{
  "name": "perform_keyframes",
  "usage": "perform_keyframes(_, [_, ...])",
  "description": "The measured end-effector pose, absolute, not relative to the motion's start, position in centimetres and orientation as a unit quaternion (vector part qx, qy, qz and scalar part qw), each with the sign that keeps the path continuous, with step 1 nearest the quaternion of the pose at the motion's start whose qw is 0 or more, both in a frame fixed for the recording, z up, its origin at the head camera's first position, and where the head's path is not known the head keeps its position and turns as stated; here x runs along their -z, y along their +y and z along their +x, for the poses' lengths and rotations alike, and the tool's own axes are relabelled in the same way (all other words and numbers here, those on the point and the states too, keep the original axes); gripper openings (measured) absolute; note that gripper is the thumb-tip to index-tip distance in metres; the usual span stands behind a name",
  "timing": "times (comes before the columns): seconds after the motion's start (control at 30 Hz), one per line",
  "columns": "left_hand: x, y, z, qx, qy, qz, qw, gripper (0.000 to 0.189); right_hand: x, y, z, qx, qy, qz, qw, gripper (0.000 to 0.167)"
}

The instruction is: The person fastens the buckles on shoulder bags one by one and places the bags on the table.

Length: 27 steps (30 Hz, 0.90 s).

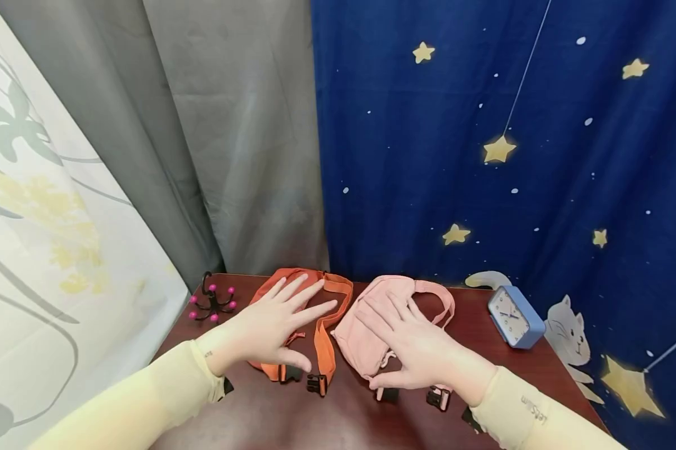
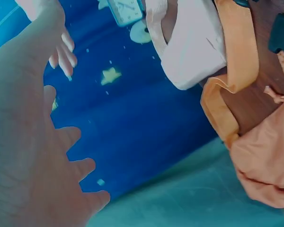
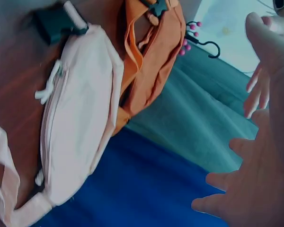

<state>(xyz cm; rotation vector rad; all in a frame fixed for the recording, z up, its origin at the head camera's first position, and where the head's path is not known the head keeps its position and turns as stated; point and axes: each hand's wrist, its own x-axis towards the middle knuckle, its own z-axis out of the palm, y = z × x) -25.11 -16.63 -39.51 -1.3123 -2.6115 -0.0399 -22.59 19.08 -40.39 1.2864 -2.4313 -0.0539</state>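
My left hand [image 1: 276, 322], fingers straight and spread, is held up in front of an orange waist bag [image 1: 264, 291] and hides part of it. The orange strap [image 1: 324, 353] curls off to the right and ends in a black buckle [image 1: 317, 384]. With its fingers also spread, my right hand [image 1: 413, 344] is over a pink waist bag [image 1: 354, 344], which looks paler in the right wrist view [image 3: 83, 109]. Its pink strap [image 1: 446, 300] loops to the right, and another black buckle [image 1: 438, 397] lies near the wrist. Both wrist views show the hands apart from the bags, holding nothing.
A black hook rack with pink ball tips [image 1: 214, 304] lies at the table's left back corner. Toward the right back stands a blue alarm clock [image 1: 528, 319]. Grey curtain [image 1: 247, 137] and starry blue curtain [image 1: 394, 156] hang behind the reddish-brown table [image 1: 247, 419].
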Motion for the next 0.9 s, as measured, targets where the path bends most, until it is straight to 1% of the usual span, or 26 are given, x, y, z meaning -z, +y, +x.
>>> perform_keyframes(0.07, [40.1, -17.3, -25.6, 0.034, -0.896, -0.433, 0.093, 0.111, 41.0, 18.6, -22.8, 0.017, -0.865, 0.466, 0.185, 0.113])
perform_keyframes(0.13, [40.8, -18.0, -26.0, 0.057, -0.902, -0.421, 0.08, 0.111, 41.7, 18.2, -23.0, 0.005, -0.868, 0.469, 0.162, 0.107])
perform_keyframes(0.33, [43.7, -19.4, -26.7, 0.126, -0.909, -0.392, 0.065, 0.106, 44.3, 16.5, -23.6, -0.079, -0.896, 0.436, 0.017, 0.092])
perform_keyframes(0.4, [44.7, -19.6, -26.7, 0.145, -0.914, -0.374, 0.051, 0.104, 45.3, 15.8, -23.8, -0.104, -0.898, 0.428, -0.014, 0.087])
perform_keyframes(0.5, [46.4, -19.8, -26.7, 0.169, -0.921, -0.35, 0.039, 0.098, 46.7, 14.8, -24.0, -0.127, -0.895, 0.427, -0.037, 0.079])
perform_keyframes(0.6, [47.8, -19.9, -26.7, 0.186, -0.924, -0.331, 0.04, 0.09, 48.1, 13.7, -24.0, -0.146, -0.892, 0.424, -0.055, 0.073])
perform_keyframes(0.73, [49.5, -19.9, -26.5, 0.208, -0.925, -0.315, 0.046, 0.076, 50.0, 12.5, -24.0, -0.184, -0.887, 0.416, -0.082, 0.072])
perform_keyframes(0.9, [51.7, -20.0, -26.5, 0.246, -0.92, -0.302, 0.048, 0.06, 52.3, 11.4, -24.0, -0.232, -0.875, 0.414, -0.094, 0.071])
